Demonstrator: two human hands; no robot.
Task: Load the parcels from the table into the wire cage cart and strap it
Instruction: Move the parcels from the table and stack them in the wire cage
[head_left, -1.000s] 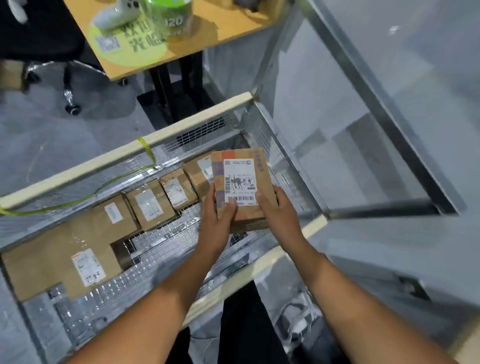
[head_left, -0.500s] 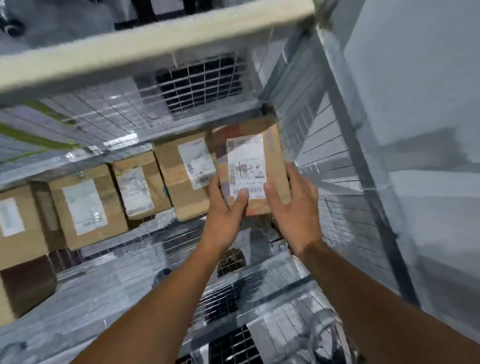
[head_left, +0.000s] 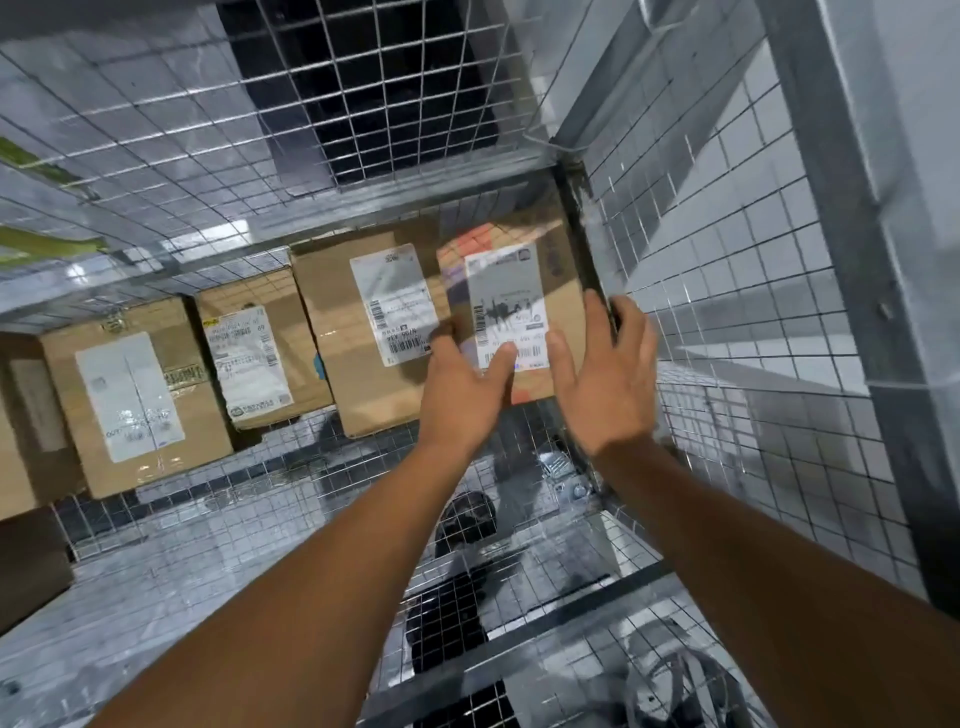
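A small cardboard parcel (head_left: 563, 291) with orange and purple print and a white label lies in the far right corner of the wire cage cart (head_left: 737, 322), beside a row of brown parcels. My left hand (head_left: 460, 397) grips its near left side, thumb on the label. At its right edge, my right hand (head_left: 610, 379) holds it with the thumb on its face and the fingers curled round the edge. Whether the parcel rests on the mesh floor or hangs just above it, I cannot tell.
Three labelled brown parcels (head_left: 343, 332) (head_left: 249, 353) (head_left: 130, 400) stand in a line along the far wall, with more cardboard (head_left: 21, 467) at the left. Bare mesh floor (head_left: 249, 525) lies in front of them. A yellow-green strap (head_left: 36, 156) hangs at the upper left.
Both hands have lowered the printed parcel from above the cart's rim down into the far right corner. The view has dropped deep into the cage with them.
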